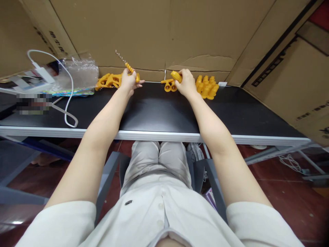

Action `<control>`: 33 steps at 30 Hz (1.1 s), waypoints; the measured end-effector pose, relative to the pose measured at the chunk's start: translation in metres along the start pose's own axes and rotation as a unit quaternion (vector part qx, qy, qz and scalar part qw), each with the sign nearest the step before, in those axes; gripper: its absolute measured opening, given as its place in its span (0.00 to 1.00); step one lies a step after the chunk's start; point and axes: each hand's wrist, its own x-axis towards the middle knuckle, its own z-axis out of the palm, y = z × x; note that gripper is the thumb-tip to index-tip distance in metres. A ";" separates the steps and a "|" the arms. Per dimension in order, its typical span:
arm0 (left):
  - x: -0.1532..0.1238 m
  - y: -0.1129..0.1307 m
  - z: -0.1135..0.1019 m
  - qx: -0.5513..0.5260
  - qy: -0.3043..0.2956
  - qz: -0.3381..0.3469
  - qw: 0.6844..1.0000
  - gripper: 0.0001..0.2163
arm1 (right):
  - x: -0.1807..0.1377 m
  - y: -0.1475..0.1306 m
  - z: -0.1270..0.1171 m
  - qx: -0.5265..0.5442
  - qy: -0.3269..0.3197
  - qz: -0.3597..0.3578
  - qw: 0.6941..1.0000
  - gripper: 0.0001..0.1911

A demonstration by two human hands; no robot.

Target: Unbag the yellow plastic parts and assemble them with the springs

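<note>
My left hand (128, 82) is closed around an orange corkscrew piece (129, 67) whose metal spiral (119, 56) sticks up and to the left. Just left of that hand lies a pile of orange plastic parts (108, 81) on the black table (154, 109). My right hand (186, 83) is closed on a rounded orange plastic part (176, 75) at the table's far edge. Two small orange pieces (168, 85) lie beside it on the left. A heap of similar orange parts (207, 86) sits right of that hand.
Cardboard sheets (180, 31) wall in the back and the right side (290, 79). At far left are a clear plastic bag (78, 73), a white charger with cable (67, 109) and papers. The table's metal front edge (164, 136) runs above my lap.
</note>
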 end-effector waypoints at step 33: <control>-0.029 -0.006 -0.004 0.337 -0.124 0.193 0.913 0.14 | -0.006 -0.010 -0.004 0.018 -0.049 -0.065 0.997 0.16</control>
